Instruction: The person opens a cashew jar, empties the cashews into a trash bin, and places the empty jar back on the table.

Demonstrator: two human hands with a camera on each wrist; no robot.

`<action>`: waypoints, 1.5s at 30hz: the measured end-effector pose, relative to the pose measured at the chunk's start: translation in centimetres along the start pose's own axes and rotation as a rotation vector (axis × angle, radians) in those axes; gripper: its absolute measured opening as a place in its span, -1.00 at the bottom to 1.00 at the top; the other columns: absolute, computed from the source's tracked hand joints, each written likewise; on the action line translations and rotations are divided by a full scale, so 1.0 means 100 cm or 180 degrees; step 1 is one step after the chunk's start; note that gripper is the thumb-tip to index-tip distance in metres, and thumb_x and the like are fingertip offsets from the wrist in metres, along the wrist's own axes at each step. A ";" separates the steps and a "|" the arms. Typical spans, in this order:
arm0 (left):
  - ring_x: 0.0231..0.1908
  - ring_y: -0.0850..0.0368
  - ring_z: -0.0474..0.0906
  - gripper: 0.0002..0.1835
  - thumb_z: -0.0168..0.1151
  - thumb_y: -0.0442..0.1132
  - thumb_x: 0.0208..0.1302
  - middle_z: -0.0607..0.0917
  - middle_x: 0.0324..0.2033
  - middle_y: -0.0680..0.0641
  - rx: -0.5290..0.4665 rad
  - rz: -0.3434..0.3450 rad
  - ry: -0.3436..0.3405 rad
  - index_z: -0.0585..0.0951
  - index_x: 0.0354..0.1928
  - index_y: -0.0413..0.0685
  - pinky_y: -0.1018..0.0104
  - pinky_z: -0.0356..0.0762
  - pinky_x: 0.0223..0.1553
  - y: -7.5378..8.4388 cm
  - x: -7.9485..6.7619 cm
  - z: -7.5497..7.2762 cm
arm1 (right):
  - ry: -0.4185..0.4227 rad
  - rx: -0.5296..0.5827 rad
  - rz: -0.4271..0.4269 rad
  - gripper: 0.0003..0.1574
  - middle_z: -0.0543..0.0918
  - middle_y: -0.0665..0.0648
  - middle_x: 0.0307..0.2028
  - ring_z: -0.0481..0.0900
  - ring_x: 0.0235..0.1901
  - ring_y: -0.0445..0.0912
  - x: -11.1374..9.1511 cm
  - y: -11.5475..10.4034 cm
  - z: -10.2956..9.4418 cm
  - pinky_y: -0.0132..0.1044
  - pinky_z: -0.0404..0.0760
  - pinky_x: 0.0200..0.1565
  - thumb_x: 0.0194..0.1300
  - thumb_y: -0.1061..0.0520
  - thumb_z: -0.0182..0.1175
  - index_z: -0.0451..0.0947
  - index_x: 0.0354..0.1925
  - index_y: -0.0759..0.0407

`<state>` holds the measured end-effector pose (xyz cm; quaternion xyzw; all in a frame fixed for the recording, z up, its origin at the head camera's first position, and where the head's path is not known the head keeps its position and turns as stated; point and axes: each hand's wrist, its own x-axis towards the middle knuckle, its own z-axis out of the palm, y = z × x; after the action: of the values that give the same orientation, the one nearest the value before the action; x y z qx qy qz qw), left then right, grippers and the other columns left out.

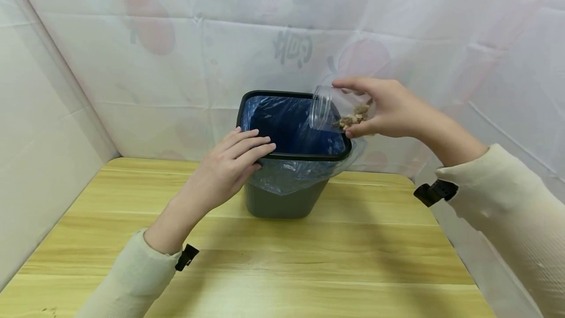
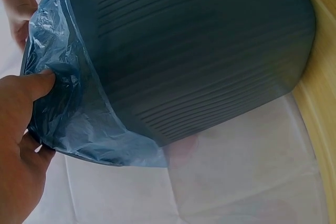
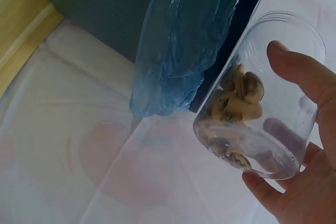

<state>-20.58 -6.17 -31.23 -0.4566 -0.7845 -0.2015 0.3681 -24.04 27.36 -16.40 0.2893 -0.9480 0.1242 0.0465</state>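
A grey trash can (image 1: 280, 206) with a black rim stands upright, lined with a translucent blue plastic bag (image 1: 282, 175) folded over the rim. My left hand (image 1: 227, 163) grips the near left part of the rim; in the left wrist view its thumb (image 2: 38, 84) presses the bag from outside. My right hand (image 1: 393, 107) holds a clear plastic jar (image 1: 321, 107) lying nearly sideways, its mouth pointing left above the can's right side. Several small brownish curved pieces (image 3: 239, 100) lie inside the jar toward its bottom; their exact kind I cannot tell.
The can stands on a light wood-grain table (image 1: 265, 269) near its back edge. White printed cloth (image 1: 198, 58) hangs close behind, and a pale wall panel (image 1: 39, 136) stands at the left. Dark straps (image 1: 437, 192) are on both sleeves.
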 end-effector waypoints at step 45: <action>0.37 -0.08 0.36 -0.45 0.34 -0.41 0.26 0.61 0.21 -0.09 -0.0069 -0.0051 0.0042 0.54 0.30 -0.04 -0.13 0.18 0.43 0.002 -0.002 0.002 | -0.0234 -0.1239 -0.0471 0.22 0.31 0.17 0.44 0.19 0.39 0.26 0.013 -0.027 -0.006 0.30 0.39 0.21 -0.03 0.27 0.56 0.23 0.50 -0.17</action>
<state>-20.45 -6.01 -31.52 -0.4530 -0.7835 -0.2159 0.3667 -23.61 24.69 -15.01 0.3480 -0.9314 -0.0757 0.0759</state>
